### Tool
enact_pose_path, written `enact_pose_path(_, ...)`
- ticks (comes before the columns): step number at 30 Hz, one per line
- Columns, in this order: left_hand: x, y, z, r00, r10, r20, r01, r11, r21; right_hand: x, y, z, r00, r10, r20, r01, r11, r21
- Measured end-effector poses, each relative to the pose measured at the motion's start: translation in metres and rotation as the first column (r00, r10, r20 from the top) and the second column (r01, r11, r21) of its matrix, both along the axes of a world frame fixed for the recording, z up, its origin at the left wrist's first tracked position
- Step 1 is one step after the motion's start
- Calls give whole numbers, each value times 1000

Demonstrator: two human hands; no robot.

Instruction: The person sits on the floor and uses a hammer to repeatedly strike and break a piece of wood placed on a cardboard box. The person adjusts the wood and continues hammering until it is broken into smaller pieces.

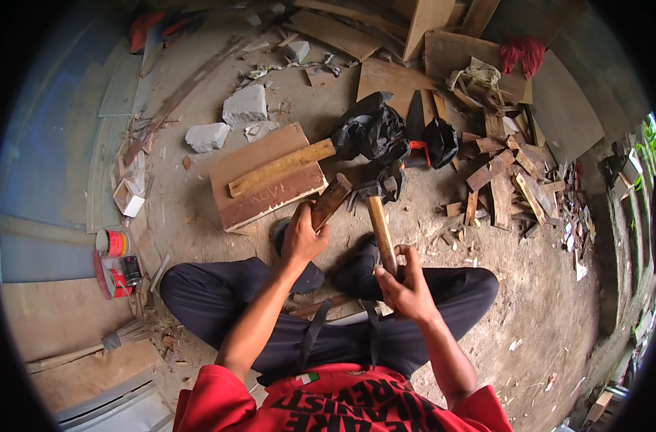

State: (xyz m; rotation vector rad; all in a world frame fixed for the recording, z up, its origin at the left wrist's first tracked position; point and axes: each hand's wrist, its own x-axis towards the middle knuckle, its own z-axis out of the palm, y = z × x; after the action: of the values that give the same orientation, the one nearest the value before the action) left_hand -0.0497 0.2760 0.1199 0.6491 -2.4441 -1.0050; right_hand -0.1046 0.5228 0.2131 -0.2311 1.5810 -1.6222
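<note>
My left hand (304,239) is closed around a short, dark brown piece of wood (332,201), which slants up and to the right. My right hand (409,289) grips a hammer (383,234) low on its wooden handle. The hammer's dark head points away from me, close to the far end of the wood piece, and whether the two touch is hard to tell. Beyond my left hand lies a thick brown wooden block (234,173) with a lighter, yellowish wood strip (281,168) resting across its top.
Black plastic bags (371,126) lie ahead, beside a saw with an orange handle (417,153). Wood offcuts (501,180) are heaped at right. White broken blocks (245,104) sit at far left. Cans (113,243) and a twig broom (132,331) are by the left wall.
</note>
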Motion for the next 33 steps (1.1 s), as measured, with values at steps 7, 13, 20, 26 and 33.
enact_pose_path(7, -14, -42, 9, 985, -170, -34, 163, 974, -160, 0, -5, 28, 980, 124, 153, -126, 992, 5)
enact_pose_path(13, -6, -86, 17, 932, -361, 19, 352, 897, -268, 10, -1, 37, 964, 183, 195, -181, 983, -29)
enact_pose_path(20, -24, -79, 18, 924, -377, 67, 382, 903, -198, -2, 1, 39, 943, 139, 302, -129, 990, -53)
enact_pose_path(26, -41, -31, 1, 967, -187, -173, 168, 978, -121, 6, -1, 43, 752, -6, 659, 157, 973, -170)
enact_pose_path(33, -48, -58, 36, 850, -465, -246, 412, 879, -239, 30, 30, 16, 74, 546, 835, 220, 807, -548)
